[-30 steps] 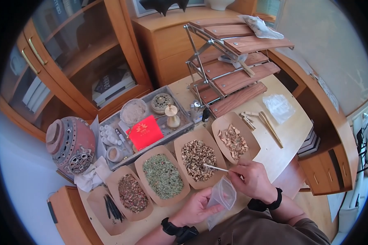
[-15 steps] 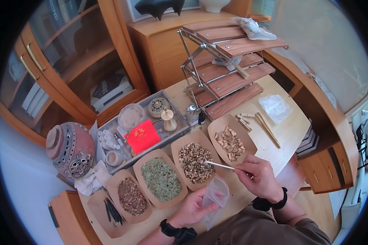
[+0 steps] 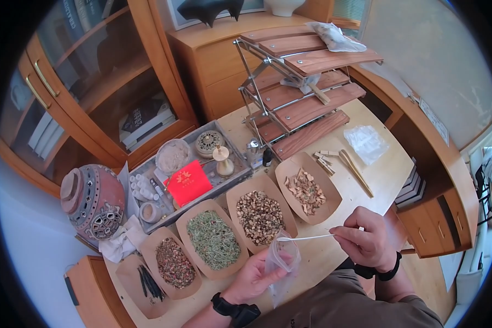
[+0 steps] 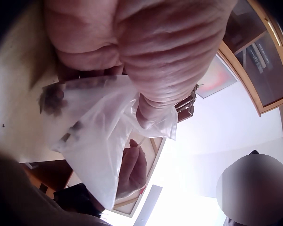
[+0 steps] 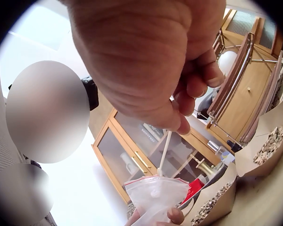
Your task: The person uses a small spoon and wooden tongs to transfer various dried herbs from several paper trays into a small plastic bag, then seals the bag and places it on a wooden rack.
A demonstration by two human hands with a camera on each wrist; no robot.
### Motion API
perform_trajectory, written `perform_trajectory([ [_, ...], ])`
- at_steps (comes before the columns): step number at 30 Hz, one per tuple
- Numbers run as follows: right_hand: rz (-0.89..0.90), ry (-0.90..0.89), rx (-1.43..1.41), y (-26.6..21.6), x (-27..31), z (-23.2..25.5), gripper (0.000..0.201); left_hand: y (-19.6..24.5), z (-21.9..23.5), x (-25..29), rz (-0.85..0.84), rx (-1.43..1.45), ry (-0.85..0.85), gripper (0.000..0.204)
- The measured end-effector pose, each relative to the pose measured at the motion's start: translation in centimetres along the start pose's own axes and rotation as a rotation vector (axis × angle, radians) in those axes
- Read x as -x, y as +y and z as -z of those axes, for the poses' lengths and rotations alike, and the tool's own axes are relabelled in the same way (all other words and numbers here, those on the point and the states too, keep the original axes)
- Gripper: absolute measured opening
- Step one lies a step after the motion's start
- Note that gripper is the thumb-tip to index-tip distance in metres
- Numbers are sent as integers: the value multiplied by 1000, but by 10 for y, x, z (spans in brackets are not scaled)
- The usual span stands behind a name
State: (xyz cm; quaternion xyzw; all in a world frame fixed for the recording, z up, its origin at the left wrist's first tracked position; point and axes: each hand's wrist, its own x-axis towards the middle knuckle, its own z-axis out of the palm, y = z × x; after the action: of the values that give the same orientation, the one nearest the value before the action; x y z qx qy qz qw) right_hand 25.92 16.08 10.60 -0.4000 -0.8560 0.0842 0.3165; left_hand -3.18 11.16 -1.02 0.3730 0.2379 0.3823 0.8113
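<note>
In the head view my left hand (image 3: pixel 251 280) grips a clear zip bag (image 3: pixel 287 263), thumb across its front and its mouth spread. Some dark bits (image 4: pixel 52 100) show through the plastic in the left wrist view. My right hand (image 3: pixel 367 239) pinches the end of a thin white spoon (image 3: pixel 310 237) between thumb and fingers. The spoon's far end is inside the bag's mouth, seen through the plastic in the right wrist view. Just beyond the bag stands a paper tray (image 3: pixel 245 191) of chopped brown-and-cream pieces (image 3: pixel 260 216).
Other paper trays hold wood chips (image 3: pixel 305 192), green dried herb (image 3: pixel 213 240), reddish dried bits (image 3: pixel 175 263) and black sticks (image 3: pixel 150 282). Behind them a grey tray (image 3: pixel 236 174) carries a red packet (image 3: pixel 189 183) and brass pieces. A slatted folding rack (image 3: pixel 311 117) stands at the back.
The spoon has moved from the chopped brown-and-cream pieces, up and towards me, into the bag's mouth. My right hand has shifted right with it, while the left hand keeps hold of the bag.
</note>
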Motion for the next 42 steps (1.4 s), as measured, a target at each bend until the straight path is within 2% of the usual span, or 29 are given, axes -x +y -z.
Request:
perform_trajectory([
  [3,21,11,4,0,-2,-1,19,1,-1,0,1,-2,3,36],
  [9,-90,37,5,-2,-7,-10,15,2,-2,0,18,-52,-3,36],
  [13,-150,-103,7,-10,-14,-19,9,4,-11,-1,2,-158,19,38],
  [20,-182,-283,97,-17,-18,-23,9,1,-10,-1,-27,-121,-4,39],
  [23,-208,-292,113,-18,-17,-28,12,4,-11,-1,4,-103,-7,38],
  [29,-234,-236,112,-14,-22,-63,15,3,-10,-2,-21,-144,-12,37],
  [31,-242,-235,100,-13,-22,-68,12,1,-6,-1,-23,-186,-69,39],
  [34,-258,-219,66,-13,-23,-69,8,3,-11,-1,-21,-144,-13,38],
  [42,-273,-90,13,-7,-15,-69,7,3,-6,-2,-35,-188,-54,36],
])
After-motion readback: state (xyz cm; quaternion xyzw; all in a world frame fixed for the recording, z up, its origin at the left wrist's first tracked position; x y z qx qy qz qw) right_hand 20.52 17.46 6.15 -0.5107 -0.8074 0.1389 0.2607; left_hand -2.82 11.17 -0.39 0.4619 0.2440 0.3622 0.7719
